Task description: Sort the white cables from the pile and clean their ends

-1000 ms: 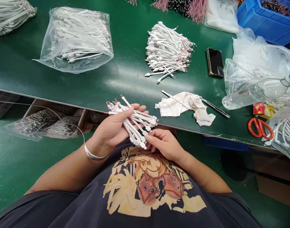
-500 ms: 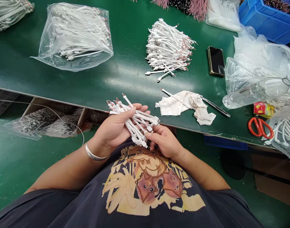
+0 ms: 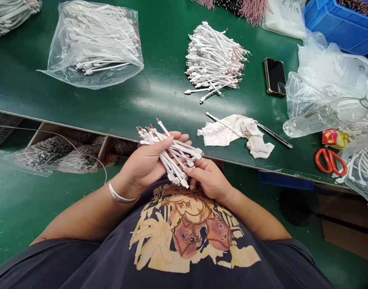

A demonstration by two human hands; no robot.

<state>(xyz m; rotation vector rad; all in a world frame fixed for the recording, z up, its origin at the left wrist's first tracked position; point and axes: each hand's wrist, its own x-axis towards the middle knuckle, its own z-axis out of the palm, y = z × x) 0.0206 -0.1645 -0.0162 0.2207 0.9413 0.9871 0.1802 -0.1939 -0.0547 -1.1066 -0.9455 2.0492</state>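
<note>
White cables [image 3: 171, 162] fill my left hand [image 3: 148, 161], near centre; I'd clasp lightly, my right hand [image 3: 212, 179] pinching their ends.

A dark-screened smartphone [image 3: 274, 76] lies near a clear, green-capped bottle [image 3: 328, 115]. Red-handled scissors [image 3: 330, 161] rest just beside a red-and-yellow packet [image 3: 335, 139], and a blue plastic crate [image 3: 339, 30] stands at the upper right.

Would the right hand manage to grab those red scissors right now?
Probably yes: the red scissors lie near the front edge of the green table, handles uncovered, nothing visible between; the right hand would first have to leave the white cables.
</note>
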